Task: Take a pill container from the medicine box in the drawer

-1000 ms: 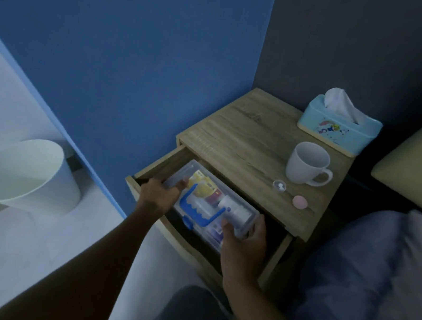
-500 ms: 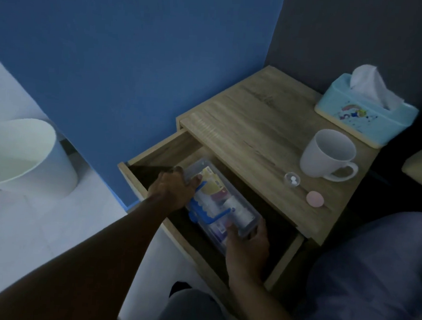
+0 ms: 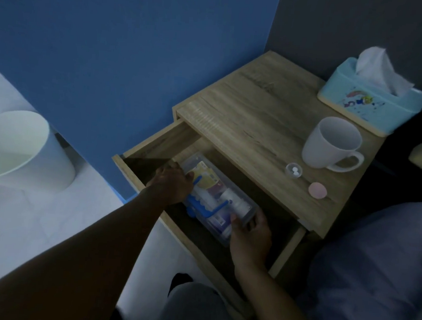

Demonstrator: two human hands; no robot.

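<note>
My left-hand fingers point(image 3: 188, 177) curl over the far-left end of the clear plastic medicine box with the blue handle point(image 3: 217, 199), thumb on top of its lid; my right-hand fingers point(image 3: 235, 222) clamp the near-right end, thumb pressed on the lid's corner. Left hand point(image 3: 171, 184) and right hand point(image 3: 251, 236) thus grip opposite ends, box between them.

Box sits low inside the open wooden drawer point(image 3: 139, 177), lid closed. Under the lid, between my two sets of fingers: a white cylindrical pill container point(image 3: 234, 202) lying on its side, just beyond my right thumb; yellow and purple cartons nearer my left fingers. Labels too dim to read.

Beyond my right fingers, on the light wood nightstand top point(image 3: 254, 118): a small round clear capsule holding white pills point(image 3: 294, 170), a flat pink round disc point(image 3: 317, 190) just beside it, a white ceramic mug point(image 3: 329, 142) further back, and a pale blue tissue box with a cartoon print point(image 3: 371, 100) at the far corner, tissue standing out of it.

Well left of my left fingers, a white round bin point(image 3: 25, 153) stands on the pale floor against the blue wall point(image 3: 127, 55).
</note>
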